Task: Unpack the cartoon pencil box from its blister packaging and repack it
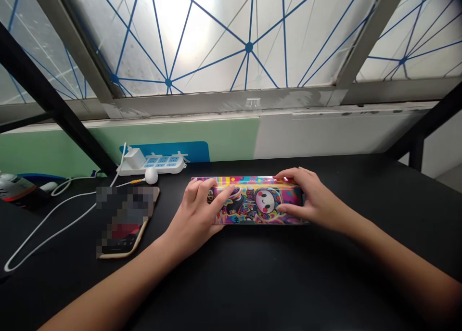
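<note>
A long, glossy box [252,206] with a bright cartoon print and a round white face lies on the black desk in front of me. Around its left end my left hand [198,206] is closed, with the fingers over the top and the thumb low at the near edge. My right hand [310,196] grips the other end, its fingers at the far edge and its thumb on the front face. Both palms hide the ends of the box, and its contents, if any, do not show.
A phone [126,225], its screen blurred, lies left of my left hand. Behind it are a white power strip [166,163] with a charger [134,158] and a looping white cable [46,220]. A bottle [18,189] lies at far left. Black frame bars [68,124] flank the desk [252,283].
</note>
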### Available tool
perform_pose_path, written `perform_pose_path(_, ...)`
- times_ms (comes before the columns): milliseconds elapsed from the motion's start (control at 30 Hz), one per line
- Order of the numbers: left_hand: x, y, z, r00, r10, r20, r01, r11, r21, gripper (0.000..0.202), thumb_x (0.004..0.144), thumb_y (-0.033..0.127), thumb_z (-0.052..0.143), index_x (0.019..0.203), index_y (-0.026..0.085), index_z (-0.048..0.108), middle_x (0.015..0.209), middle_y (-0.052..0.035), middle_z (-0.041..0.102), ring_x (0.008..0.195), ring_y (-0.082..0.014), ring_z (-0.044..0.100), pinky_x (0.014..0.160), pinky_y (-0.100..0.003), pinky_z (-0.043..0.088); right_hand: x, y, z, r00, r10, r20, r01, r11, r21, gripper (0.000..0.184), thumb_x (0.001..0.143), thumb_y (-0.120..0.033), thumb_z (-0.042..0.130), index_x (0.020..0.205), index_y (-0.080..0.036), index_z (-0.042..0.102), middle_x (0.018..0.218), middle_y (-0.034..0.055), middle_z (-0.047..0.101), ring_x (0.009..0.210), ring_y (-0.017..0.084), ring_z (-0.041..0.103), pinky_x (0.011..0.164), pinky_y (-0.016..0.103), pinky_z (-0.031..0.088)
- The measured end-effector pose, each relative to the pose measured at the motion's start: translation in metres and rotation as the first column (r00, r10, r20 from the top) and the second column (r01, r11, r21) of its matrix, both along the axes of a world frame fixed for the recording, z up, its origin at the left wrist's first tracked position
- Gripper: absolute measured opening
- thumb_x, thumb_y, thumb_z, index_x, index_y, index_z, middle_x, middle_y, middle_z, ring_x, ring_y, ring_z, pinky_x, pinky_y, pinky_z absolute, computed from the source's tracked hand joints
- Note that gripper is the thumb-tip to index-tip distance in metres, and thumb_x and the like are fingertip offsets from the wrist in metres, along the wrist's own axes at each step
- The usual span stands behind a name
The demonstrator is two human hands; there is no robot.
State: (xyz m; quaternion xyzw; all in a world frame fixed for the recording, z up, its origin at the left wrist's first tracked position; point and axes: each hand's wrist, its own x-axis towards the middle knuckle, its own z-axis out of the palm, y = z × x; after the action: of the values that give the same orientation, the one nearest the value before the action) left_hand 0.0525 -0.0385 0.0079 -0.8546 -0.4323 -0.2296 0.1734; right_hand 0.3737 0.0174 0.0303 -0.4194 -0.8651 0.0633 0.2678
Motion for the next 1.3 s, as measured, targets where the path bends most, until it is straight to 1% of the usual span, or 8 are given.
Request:
perform_pose_path(133, 0.001, 0.003, 0.0, 0.999, -0.05, -0.001, 0.05, 0.999, 0.017, 0.086, 0.078, 0.049, 0.082, 0.151, 0.025, 0.044, 0.134, -0.0166, 0.041, 0.126, -0.0385, 0.037, 0.118, -0.062, 0.03, -0.01, -0.007, -0.003, 0.989, -0.141, -0.037, 0.143, 0.989, 0.045, 0.059, 0.077, -0.063, 0.073, 0.12, -0.026, 0.056, 0.114, 0.011, 0.067, 0.105, 0.034, 0.062, 0.093, 0.053, 0.048)
perform_pose_path(267, -0.002, 0.006, 0.003, 0.996, -0.086, 0.01, 0.086, 0.996, 0.031, 0.087, 0.08, 0.072, 0.068, 0.15, 0.024, 0.046, 0.131, -0.0173, 0.046, 0.123, -0.0384, 0.041, 0.118, -0.063, 0.027, -0.012, -0.012, 0.0, 0.989, -0.142, -0.038, 0.141, 0.99, -0.028, 0.056, 0.081, -0.064, 0.07, 0.12, -0.027, 0.057, 0.113, 0.01, 0.067, 0.104, 0.032, 0.061, 0.091, 0.051, 0.049)
perform_pose_path(467, -0.007, 0.007, 0.014, 0.996, 0.076, 0.043, -0.078, 0.996, 0.046, 0.075, 0.094, 0.058, 0.06, 0.152, 0.018, 0.035, 0.144, -0.022, 0.047, 0.136, -0.0403, 0.04, 0.118, -0.066, 0.021, -0.009, -0.012, 0.004, 0.998, -0.064, -0.024, 0.063, 0.997, -0.042, 0.048, 0.089, -0.057, 0.065, 0.126, -0.028, 0.053, 0.118, 0.0094, 0.064, 0.107, 0.031, 0.059, 0.094, 0.049, 0.047)
perform_pose_path(700, -0.011, 0.006, 0.023, 0.993, 0.086, 0.079, -0.093, 0.992, 0.084, 0.075, 0.089, 0.057, 0.069, 0.145, 0.016, 0.042, 0.127, -0.018, 0.063, 0.118, -0.0358, 0.058, 0.116, -0.066, 0.026, -0.006, -0.013, 0.007, 0.999, 0.033, -0.016, -0.03, 0.989, 0.142, 0.052, 0.091, -0.046, 0.066, 0.136, -0.029, 0.046, 0.124, 0.0098, 0.064, 0.112, 0.031, 0.058, 0.098, 0.049, 0.043)
perform_pose_path(867, -0.005, -0.003, 0.025, 0.999, 0.037, -0.02, -0.035, 0.997, 0.075, 0.037, 0.097, 0.037, 0.063, 0.13, 0.021, 0.056, 0.113, -0.0099, 0.072, 0.109, -0.0302, 0.065, 0.121, -0.066, 0.017, -0.01, -0.015, 0.004, 0.998, 0.036, 0.058, -0.051, 0.952, 0.301, 0.04, 0.088, -0.043, 0.07, 0.124, -0.029, 0.059, 0.107, 0.0075, 0.07, 0.099, 0.03, 0.064, 0.092, 0.048, 0.045)
perform_pose_path(1000, 0.004, -0.01, 0.021, 0.997, -0.011, -0.082, 0.012, 1.0, 0.01, 0.02, 0.1, 0.024, 0.057, 0.118, 0.017, 0.061, 0.111, -0.0104, 0.074, 0.109, -0.0285, 0.068, 0.116, -0.058, 0.035, -0.017, -0.019, -0.004, 0.99, 0.024, 0.139, -0.072, 0.932, 0.355, 0.023, 0.092, -0.034, 0.065, 0.114, -0.027, 0.065, 0.105, 0.0084, 0.073, 0.094, 0.029, 0.067, 0.091, 0.048, 0.048)
perform_pose_path(1133, 0.009, -0.013, 0.017, 0.989, -0.033, -0.146, 0.027, 0.999, -0.038, 0.019, 0.097, 0.023, 0.061, 0.115, 0.017, 0.062, 0.112, -0.0108, 0.073, 0.099, -0.0288, 0.07, 0.101, -0.053, 0.05, -0.028, -0.027, -0.013, 0.969, 0.028, 0.245, -0.104, 0.948, 0.302, 0.031, 0.093, -0.03, 0.061, 0.124, -0.024, 0.065, 0.12, 0.0119, 0.073, 0.106, 0.032, 0.068, 0.096, 0.052, 0.051)
perform_pose_path(1300, 0.008, -0.008, 0.016, 0.971, -0.091, -0.22, 0.057, 0.987, -0.153, 0.025, 0.095, 0.031, 0.067, 0.117, 0.018, 0.064, 0.106, -0.0093, 0.072, 0.098, -0.0298, 0.068, 0.098, -0.053, 0.05, -0.043, -0.037, -0.022, 0.947, 0.061, 0.317, -0.127, 0.973, 0.192, 0.058, 0.091, -0.034, 0.065, 0.145, -0.016, 0.051, 0.145, 0.0186, 0.059, 0.134, 0.036, 0.055, 0.107, 0.056, 0.049)
